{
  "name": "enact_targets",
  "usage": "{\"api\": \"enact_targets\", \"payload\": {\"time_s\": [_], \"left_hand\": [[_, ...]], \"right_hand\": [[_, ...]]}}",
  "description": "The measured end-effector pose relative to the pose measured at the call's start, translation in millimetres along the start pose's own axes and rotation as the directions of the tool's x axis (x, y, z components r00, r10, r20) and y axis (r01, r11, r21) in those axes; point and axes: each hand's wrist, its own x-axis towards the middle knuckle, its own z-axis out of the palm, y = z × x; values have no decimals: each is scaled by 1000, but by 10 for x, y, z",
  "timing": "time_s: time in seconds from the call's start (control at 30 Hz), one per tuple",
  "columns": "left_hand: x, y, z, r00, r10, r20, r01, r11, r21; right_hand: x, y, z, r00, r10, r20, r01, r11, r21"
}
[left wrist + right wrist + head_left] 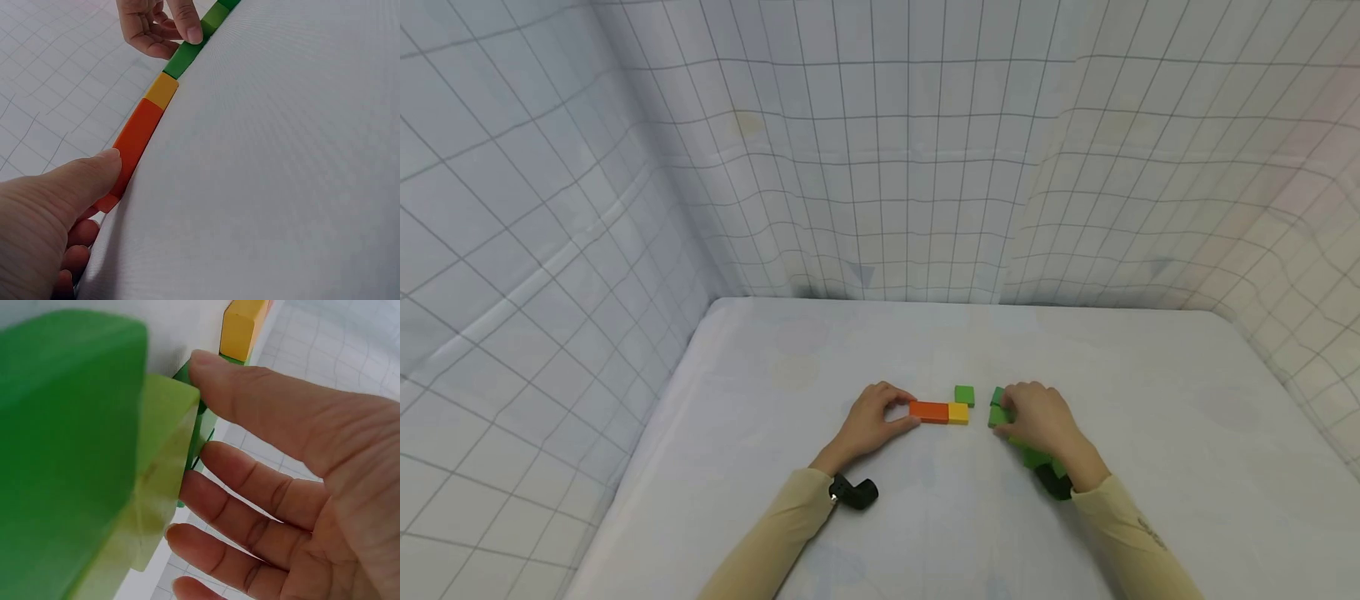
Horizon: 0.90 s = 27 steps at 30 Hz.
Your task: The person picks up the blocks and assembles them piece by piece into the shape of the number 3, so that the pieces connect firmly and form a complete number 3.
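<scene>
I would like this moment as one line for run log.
left hand: grips red-orange rectangular block | block's right end: against yellow square block | right hand: at green square blocks, grip unclear

You are facing a white table [925,517]. On it, before you, an orange-red bar [929,412] is lying flat, its right end touching a yellow block [958,413]. A small green block [965,396] is sitting just beyond the yellow one, and more green blocks [997,416] are clustering farther right, partly hidden.
</scene>
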Motion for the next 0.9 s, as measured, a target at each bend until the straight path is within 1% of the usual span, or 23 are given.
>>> {"api": "enact_targets", "payload": {"time_s": [0.1,0.2,0.33,0.5,0.7,0.9], "left_hand": [[-2,-5,5,1000,-15,11,15,1000,-1],[-4,-8,11,1000,-12,9,12,1000,-2],[-4,-9,14,1000,-1,-5,1,1000,-2],[-1,2,12,1000,4,-8,-4,1000,-14],[5,12,9,1000,6,-6,-6,1000,-13],[1,11,9,1000,-9,-3,9,1000,-8]], "right_hand": [[-26,-18,3,1000,-14,-12,14,1000,-27],[-51,-51,-7,1000,-22,0,22,999,-27],[-87,-100,-22,998,-45,41,45,999,8],[-128,-169,-38,991,-115,65,110,991,75],[-132,-220,-8,978,-195,70,184,973,136],[-89,-215,56,966,-252,47,241,956,169]]}}
